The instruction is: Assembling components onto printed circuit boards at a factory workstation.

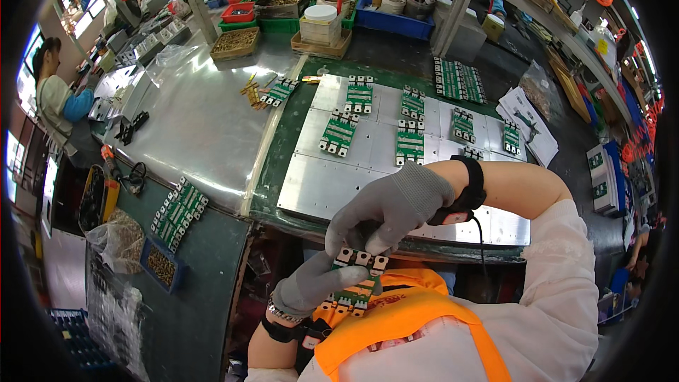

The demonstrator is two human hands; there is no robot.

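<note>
My gloved left hand [304,288] grips a green circuit board [367,287] close to my body, its thumb lying across the face. Black transistors with metal tabs line the board's two ends. Above it, my gloved right hand [389,211] bends down with curled fingers, and the fingertips meet the board's upper end. Whether a small part sits between those fingertips is hidden. Beyond my hands, several similar boards [410,143] lie spaced out on silver metal plates [322,182] on the bench.
More boards sit in groups at the right back [458,80] and on the left bench [179,213]. Bins of small parts [235,42] and a white-lidded tub [320,14] stand at the back. A power screwdriver [111,163] lies left. Another person [60,99] works at far left.
</note>
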